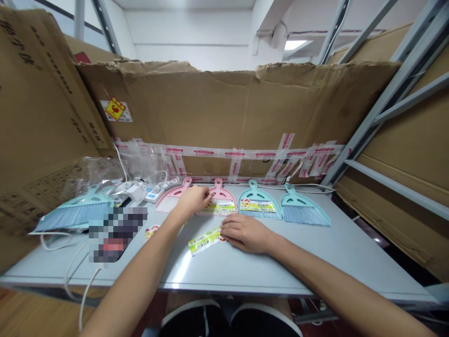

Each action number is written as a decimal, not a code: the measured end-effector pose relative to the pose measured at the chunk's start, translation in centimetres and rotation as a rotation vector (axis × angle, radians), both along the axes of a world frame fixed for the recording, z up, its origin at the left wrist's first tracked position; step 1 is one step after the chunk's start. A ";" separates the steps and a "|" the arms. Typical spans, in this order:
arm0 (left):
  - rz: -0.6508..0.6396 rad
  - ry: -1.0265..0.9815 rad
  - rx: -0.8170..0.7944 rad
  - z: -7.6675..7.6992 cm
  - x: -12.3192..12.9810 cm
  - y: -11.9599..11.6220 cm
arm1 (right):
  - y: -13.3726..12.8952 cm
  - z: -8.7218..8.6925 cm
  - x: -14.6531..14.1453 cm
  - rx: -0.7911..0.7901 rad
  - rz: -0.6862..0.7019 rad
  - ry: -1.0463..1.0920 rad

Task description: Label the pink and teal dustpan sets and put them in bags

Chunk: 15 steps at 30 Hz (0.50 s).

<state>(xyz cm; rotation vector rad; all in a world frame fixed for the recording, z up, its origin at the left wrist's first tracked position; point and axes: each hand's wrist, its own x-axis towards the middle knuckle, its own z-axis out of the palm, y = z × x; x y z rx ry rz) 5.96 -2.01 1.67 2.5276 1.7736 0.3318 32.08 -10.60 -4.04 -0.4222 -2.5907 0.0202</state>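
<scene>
Side by side on the table stand two pink dustpan-and-brush sets, a left one (168, 201) and a right one (219, 189), then a turquoise set with a label (253, 192) and a turquoise set without one (304, 213). My left hand (194, 200) is over the pink pair, fingers curled at the left end of a yellow-green paper label (226, 206) across the right pink set; its fingertips are partly hidden. My right hand (247, 233) lies flat, fingers stretched over the right end of a loose label (205, 241). Another label (151, 231) is partly behind my left forearm.
On the left lie another turquoise dustpan set (79, 210), a pixelated dark object (121, 234), white cables and chargers (136, 191), and clear plastic wrap (147, 161). A cardboard wall (224, 112) closes off the back of the table (315, 262); metal shelf posts (379, 105) rise at right.
</scene>
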 end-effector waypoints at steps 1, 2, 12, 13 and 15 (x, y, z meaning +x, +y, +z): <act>0.001 -0.002 0.001 0.0 0.0 0.0 | 0.0 0.0 0.0 -0.004 0.006 0.002; -0.001 -0.003 0.001 -0.1 0.0 0.0 | 0.0 0.0 0.0 -0.010 0.013 0.005; -0.021 -0.012 0.009 -0.5 -0.1 0.2 | -0.2 0.0 -0.1 -0.012 0.008 0.024; -0.024 -0.012 0.010 -0.5 -0.1 0.3 | -0.2 0.0 -0.1 -0.008 0.006 0.025; -0.029 -0.010 0.015 -0.6 -0.1 0.3 | -0.2 0.0 -0.1 0.004 0.006 0.019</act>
